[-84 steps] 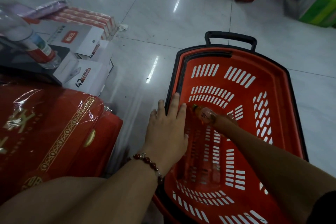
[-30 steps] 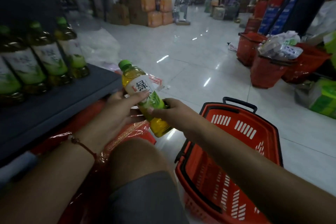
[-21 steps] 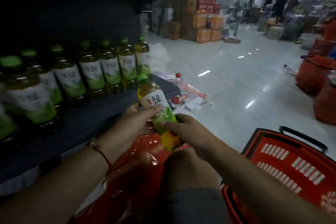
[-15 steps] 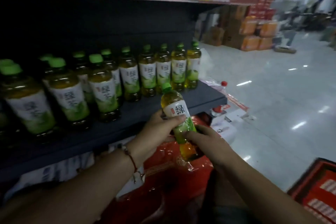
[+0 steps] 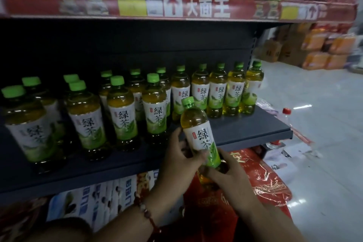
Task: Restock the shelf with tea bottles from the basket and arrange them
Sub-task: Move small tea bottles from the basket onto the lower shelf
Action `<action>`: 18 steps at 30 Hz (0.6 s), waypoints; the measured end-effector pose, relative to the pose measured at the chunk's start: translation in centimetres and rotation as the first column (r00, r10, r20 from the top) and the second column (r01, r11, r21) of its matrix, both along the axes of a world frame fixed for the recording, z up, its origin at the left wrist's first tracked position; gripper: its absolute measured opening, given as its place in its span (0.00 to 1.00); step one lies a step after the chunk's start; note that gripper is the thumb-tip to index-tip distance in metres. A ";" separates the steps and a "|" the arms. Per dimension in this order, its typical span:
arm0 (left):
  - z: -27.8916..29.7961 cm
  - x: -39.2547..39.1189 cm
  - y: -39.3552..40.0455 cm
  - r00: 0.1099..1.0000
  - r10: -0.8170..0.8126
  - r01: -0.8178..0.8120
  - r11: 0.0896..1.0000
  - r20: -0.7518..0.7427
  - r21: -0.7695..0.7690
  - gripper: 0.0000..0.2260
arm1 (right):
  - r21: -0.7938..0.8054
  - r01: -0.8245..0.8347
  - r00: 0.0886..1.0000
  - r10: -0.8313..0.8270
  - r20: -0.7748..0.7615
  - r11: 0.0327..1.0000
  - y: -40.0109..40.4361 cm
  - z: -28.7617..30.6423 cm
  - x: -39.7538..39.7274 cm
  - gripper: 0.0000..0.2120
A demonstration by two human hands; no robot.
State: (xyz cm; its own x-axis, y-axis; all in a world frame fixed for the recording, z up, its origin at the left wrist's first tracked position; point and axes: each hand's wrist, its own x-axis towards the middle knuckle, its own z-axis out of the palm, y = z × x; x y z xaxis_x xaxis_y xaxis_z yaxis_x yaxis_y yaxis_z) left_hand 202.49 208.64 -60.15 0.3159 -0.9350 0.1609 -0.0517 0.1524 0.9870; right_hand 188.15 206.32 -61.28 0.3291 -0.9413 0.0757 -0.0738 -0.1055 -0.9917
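Note:
A green-capped tea bottle (image 5: 197,129) with a white and green label is held nearly upright in front of the dark shelf (image 5: 245,129). My left hand (image 5: 178,160) grips its left side at label height. My right hand (image 5: 228,171) grips its lower end from the right. Several matching tea bottles (image 5: 121,116) stand in rows on the shelf, filling its left and back parts. The basket is out of view.
A bare strip of shelf lies at the front right, before the back row of bottles (image 5: 235,92). Red wrapped gift boxes (image 5: 261,182) sit below the shelf. A red price strip (image 5: 196,8) edges the upper shelf. Cartons (image 5: 322,53) stand on the white floor at the right.
Both hands have lifted the bottle from the basket up to the shelf front. My view has swung left and up, so the basket has left the frame.

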 end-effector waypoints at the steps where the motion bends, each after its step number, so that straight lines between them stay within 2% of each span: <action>1: 0.2 -0.1 -0.2 0.999 -0.021 0.021 1.000 0.037 -0.003 0.33 | -0.012 0.005 1.000 -0.005 0.029 1.000 -0.2 -0.1 0.0 0.20; 5: 1.2 0.1 -1.2 0.981 -0.029 0.037 0.999 0.191 -0.040 0.38 | -0.058 0.033 0.991 -0.025 0.133 0.998 -1.4 -0.1 0.9 0.20; 7: 1.7 0.6 -1.6 0.973 0.010 0.004 0.998 0.229 -0.061 0.39 | -0.106 0.028 0.989 -0.011 0.150 0.994 -2.0 0.1 1.3 0.23; 13: 2.0 1.9 -2.8 0.930 0.118 -0.074 0.988 0.349 -0.135 0.40 | -0.288 -0.005 0.997 0.027 0.071 0.958 -4.7 2.1 3.0 0.21; 18: 1.1 2.1 -5.7 0.871 0.224 -0.163 0.972 0.438 -0.172 0.39 | -0.270 -0.031 0.999 0.036 0.013 0.962 -7.8 1.4 4.7 0.18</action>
State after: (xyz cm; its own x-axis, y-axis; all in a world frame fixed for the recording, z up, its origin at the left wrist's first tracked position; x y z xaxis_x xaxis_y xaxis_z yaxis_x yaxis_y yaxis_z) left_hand 204.57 202.95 -59.02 0.3527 -0.8251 0.4413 -0.5277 0.2141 0.8220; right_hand 192.87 198.49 -59.90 0.3566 -0.8734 0.3315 -0.0480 -0.3715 -0.9272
